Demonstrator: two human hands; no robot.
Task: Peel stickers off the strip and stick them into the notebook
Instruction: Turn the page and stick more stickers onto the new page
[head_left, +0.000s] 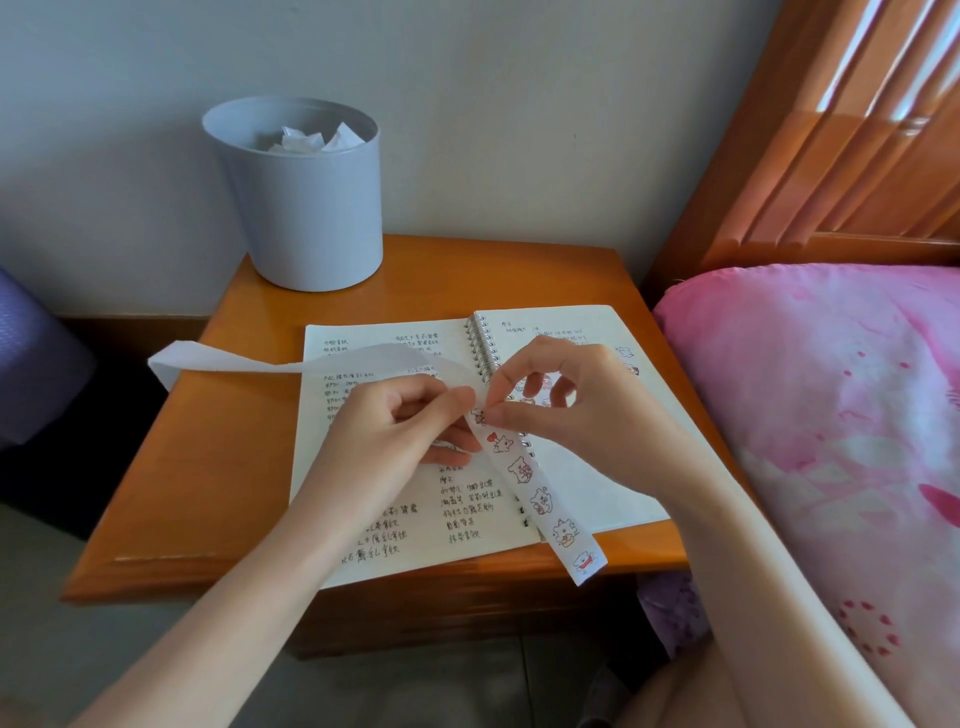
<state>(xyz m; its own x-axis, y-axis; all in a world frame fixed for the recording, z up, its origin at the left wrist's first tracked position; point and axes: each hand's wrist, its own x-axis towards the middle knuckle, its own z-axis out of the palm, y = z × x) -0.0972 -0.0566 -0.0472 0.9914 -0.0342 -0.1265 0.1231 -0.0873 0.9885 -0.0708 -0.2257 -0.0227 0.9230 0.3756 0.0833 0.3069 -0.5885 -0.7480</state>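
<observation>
at the centre of the wooden desk (208, 467), an open spiral notebook (395, 525) lies flat, its left page filled with handwriting and its wire binding (480, 348) running from 12 towards 6 o'clock. above the binding, both hands meet on a long white sticker strip (540, 499). the left hand (400, 421) enters from 7 o'clock; its grip is closed on the strip, thumb and curled forefinger pinching it where the printed part begins. the right hand (566, 400) enters from 4 o'clock; its grip is a thumb-and-forefinger pinch on the strip just beside the left thumb, at a small sticker (478, 415), the other fingers arched above the page. whether that sticker has lifted cannot be told. from the pinch the blank part (249, 361) of the strip arcs through the air towards 9 o'clock, past the desk's edge; the printed part hangs towards 5 o'clock, over the notebook's lower edge and the desk's front, carrying a row of cartoon animal stickers. a few page stickers (626, 358) sit near the right page's 2 o'clock corner. at 11 o'clock from the notebook a grey round bin (306, 208) stands on the desk, crumpled white paper (311, 140) inside. at 3 o'clock lies a pink bed cover (831, 389), with a wooden headboard (831, 156) at 1 o'clock.
</observation>
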